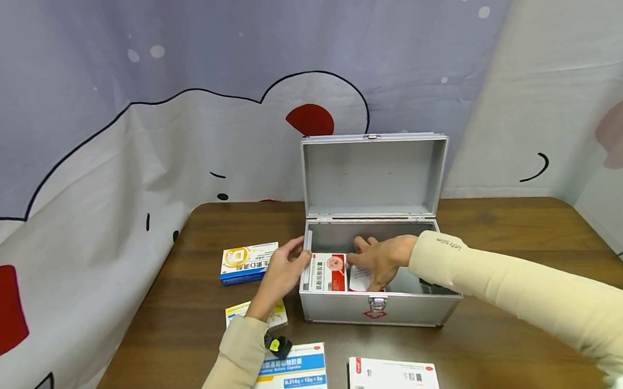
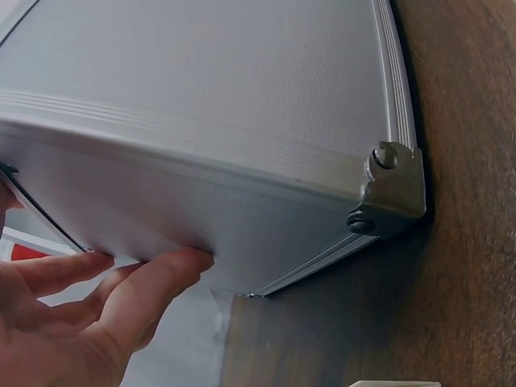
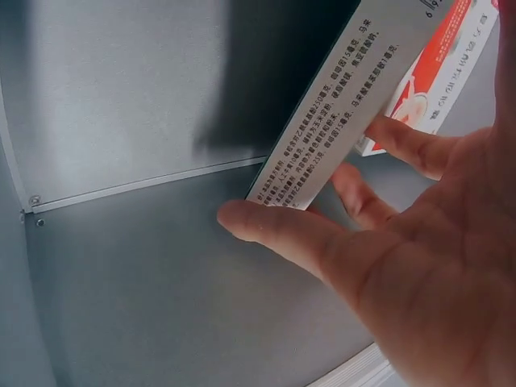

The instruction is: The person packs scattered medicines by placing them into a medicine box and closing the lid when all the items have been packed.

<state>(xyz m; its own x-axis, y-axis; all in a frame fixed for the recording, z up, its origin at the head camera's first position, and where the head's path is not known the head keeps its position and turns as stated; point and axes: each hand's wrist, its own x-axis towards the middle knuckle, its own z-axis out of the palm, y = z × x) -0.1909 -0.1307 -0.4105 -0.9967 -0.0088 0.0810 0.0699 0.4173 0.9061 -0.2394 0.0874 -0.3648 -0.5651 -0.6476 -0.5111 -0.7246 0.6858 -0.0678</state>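
Observation:
A silver metal first-aid case (image 1: 383, 309) stands on the table with its lid raised. My left hand (image 1: 284, 273) holds the rim of its left wall; in the left wrist view, fingertips press the outer side (image 2: 242, 210). Inside the case, my right hand (image 1: 382, 258) pinches a white medicine box (image 3: 326, 129) between thumb and fingers, its printed narrow side showing in the right wrist view. Left of that box, a white-and-red capsule box (image 1: 327, 272) sits upright in the case, against the left wall. The pinched box is partly hidden by my hand in the head view.
Left of the case lie a blue, white and yellow vitamin D box (image 1: 246, 261) and a yellow-and-white box (image 1: 278, 318). Nearer me lie a blue-and-white capsule box (image 1: 293, 377) and a white-and-red box (image 1: 398, 379). The raised lid (image 1: 375, 179) stands at the back.

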